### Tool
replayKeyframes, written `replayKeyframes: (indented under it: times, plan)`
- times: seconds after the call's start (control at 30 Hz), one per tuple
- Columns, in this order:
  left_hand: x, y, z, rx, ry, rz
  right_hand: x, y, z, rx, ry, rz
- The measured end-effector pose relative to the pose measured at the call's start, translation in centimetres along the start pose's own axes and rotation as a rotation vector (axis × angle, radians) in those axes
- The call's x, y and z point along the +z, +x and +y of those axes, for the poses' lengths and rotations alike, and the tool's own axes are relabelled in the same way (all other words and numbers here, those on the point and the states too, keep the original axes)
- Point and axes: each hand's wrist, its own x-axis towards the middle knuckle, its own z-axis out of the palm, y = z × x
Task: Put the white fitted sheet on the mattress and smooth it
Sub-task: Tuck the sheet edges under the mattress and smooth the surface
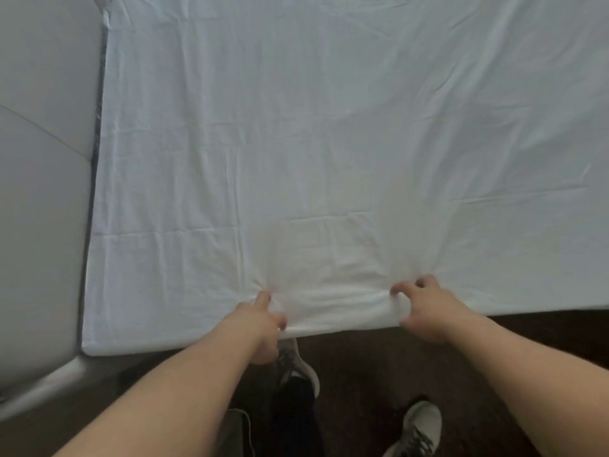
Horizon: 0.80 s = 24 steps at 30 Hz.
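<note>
Dark flooring [412, 357] is showing below the bed, where I am seeing the white fitted sheet [329, 143] lying across the mattress, creased. My left hand [263, 324] and right hand [425, 311] are each pinching bunched sheet fabric at the near edge.

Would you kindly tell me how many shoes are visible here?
2: one shoe just under the left hand at the sheet edge, the other shoe at the bottom right on the dark floor.
</note>
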Motion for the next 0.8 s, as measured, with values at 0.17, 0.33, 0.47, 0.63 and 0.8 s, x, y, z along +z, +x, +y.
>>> replayKeyframes:
  times: [0.17, 0.33, 0.47, 0.63, 0.8]
  plan:
    - [-0.5, -5.0, 6.2, -0.042, 0.035, -0.137, -0.9, -5.0, 5.0, -0.123, 0.108, -0.004]
    - [-6.8, -13.7, 13.1, -0.039, -0.058, 0.175, -7.6, -13.6, 11.8, -0.167, 0.209, 0.254]
    - [-14.7, -21.5, 20.0, 0.009, -0.112, 0.396, -15.1, -21.6, 19.3, -0.183, 0.235, 0.405]
    - [-23.9, -27.9, 27.7, 0.080, -0.065, 0.599, -23.1, -28.9, 27.7, -0.127, 0.290, 0.529]
    - [-32.0, -29.2, 34.6, 0.172, -0.047, 0.674, -29.4, -32.4, 34.4, -0.074, 0.334, 0.621]
